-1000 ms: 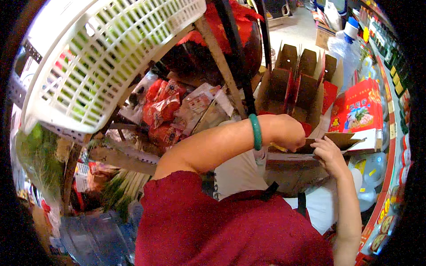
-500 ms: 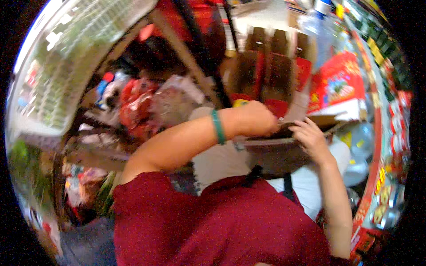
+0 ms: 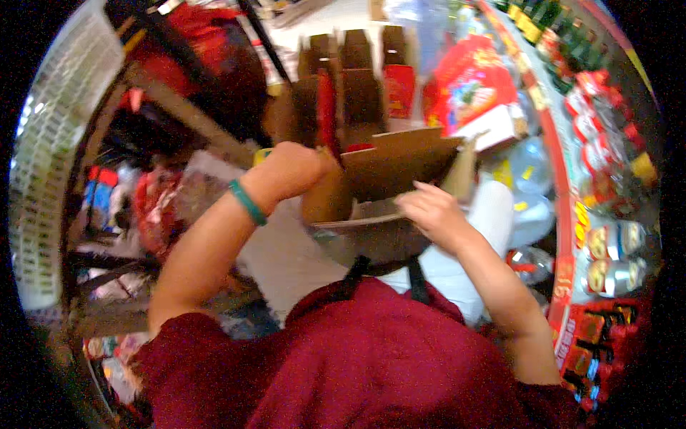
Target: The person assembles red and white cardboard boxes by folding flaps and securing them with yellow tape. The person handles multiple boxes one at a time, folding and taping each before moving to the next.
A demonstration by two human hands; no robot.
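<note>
- Open cardboard box (image 3: pixel 389 168), head view: just ahead of the person, between both hands, mouth up, long axis roughly left-right.
- Left hand (image 3: pixel 293 171): at box's left end, curled fist-like; fingertips hidden, can't tell what it pinches.
- Right hand (image 3: pixel 432 214): right of centre, fingers partly spread; can't tell if it grips. Nearer hand to the near rim.
- Brown cartons (image 3: pixel 361 100) stand just beyond, red package (image 3: pixel 471 82) to their right.

Working remotely, I saw a maroon short-sleeved cloth shirt (image 3: pixel 357 357), narrow black straps (image 3: pixel 418 281), pale trousers (image 3: pixel 491 218) and a round green bangle (image 3: pixel 247 203).
</note>
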